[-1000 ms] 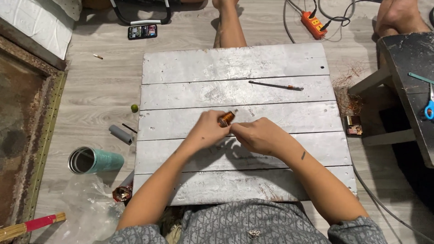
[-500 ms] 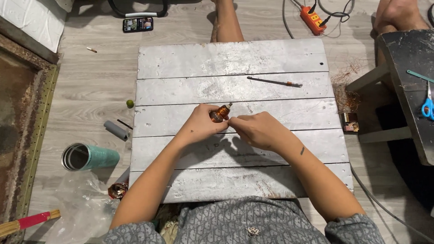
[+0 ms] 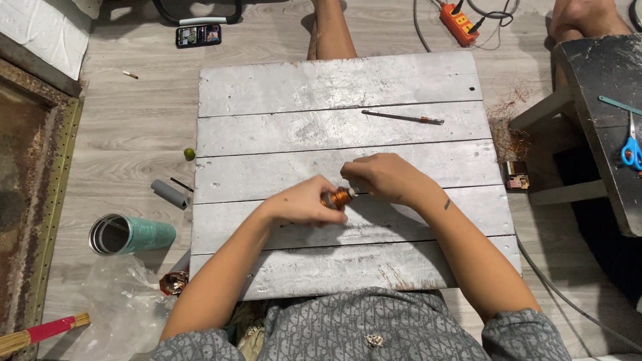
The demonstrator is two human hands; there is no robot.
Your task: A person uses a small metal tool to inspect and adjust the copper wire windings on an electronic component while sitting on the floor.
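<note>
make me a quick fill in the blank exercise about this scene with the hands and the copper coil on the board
1. The left hand holds a small coil wound with ____-coloured wire.
2. Both hands work over a board made of grey wooden ____.
3. The teal tumbler lies on its side on the ____.
4. The blue-handled scissors rest on the dark bench at the person's ____.

Missing words: copper; planks; floor; right

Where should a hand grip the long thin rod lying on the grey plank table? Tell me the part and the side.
Grip the long thin rod near its middle, coming straight down from above. It lies flat and nearly level on the grey plank table, alone on its plank, with bare wood on both long sides for fingertips. Both the left hand and right hand are busy with a small copper-coloured coil.
</note>
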